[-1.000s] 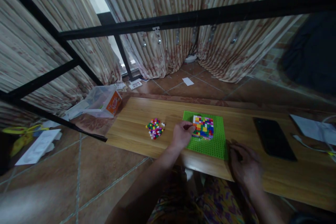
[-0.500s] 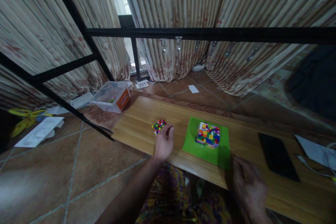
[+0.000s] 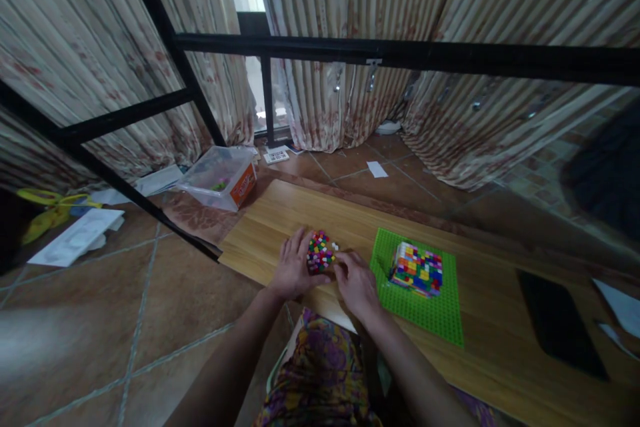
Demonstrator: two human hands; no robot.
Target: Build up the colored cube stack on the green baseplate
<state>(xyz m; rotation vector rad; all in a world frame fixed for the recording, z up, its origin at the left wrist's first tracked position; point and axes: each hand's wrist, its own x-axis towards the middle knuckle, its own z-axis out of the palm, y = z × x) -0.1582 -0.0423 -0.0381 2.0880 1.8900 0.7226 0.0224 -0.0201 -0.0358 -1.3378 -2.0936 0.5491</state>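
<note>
clear plastic box (image 3: 220, 177), black phone (image 3: 560, 323), curtains (image 3: 350, 0)

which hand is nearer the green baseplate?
Right. The right hand sits just left of the green baseplate; the left hand is farther left, beyond the loose brick pile.

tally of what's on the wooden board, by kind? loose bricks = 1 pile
Pile of loose bricks: 1, between the left hand and right hand
Green baseplate: 1
Multicoloured brick block on the baseplate: 1
Black phone: 1
Total: 4
</note>
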